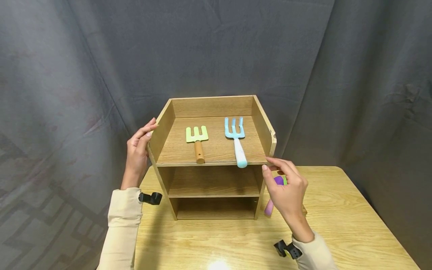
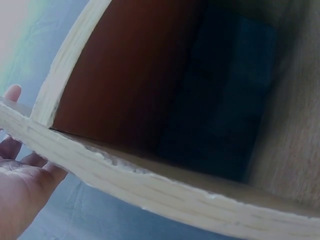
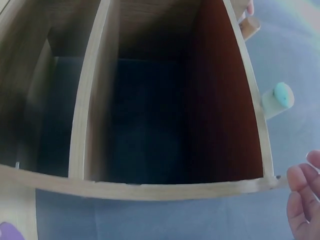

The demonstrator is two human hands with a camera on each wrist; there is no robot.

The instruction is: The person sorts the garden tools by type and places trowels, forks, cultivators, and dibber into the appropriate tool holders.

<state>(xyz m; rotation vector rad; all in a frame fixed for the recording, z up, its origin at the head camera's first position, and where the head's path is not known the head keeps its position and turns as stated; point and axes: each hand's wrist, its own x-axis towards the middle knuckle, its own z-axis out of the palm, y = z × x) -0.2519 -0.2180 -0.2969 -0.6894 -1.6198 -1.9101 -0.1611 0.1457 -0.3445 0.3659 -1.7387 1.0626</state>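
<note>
A small wooden shelf unit (image 1: 212, 181) stands on the table with its open front toward me. At its upper left side, my left hand (image 1: 136, 150) grips the side panel. In the left wrist view a fingertip (image 2: 12, 92) shows past the panel's edge and the other fingers lie along the outside. My right hand (image 1: 287, 185) pinches the right panel near its front corner, thumb and forefinger close together. On the top shelf lie a toy garden fork (image 1: 199, 152) with green tines and a wooden handle, and a blue fork (image 1: 239, 148) whose white handle overhangs the front edge.
Behind the right hand, on the table (image 1: 341, 210), lies a purple and pink tool (image 1: 269, 207), partly hidden, with something green beside it. A grey curtain (image 1: 216, 48) hangs behind the shelf. The table's right edge slopes toward the front.
</note>
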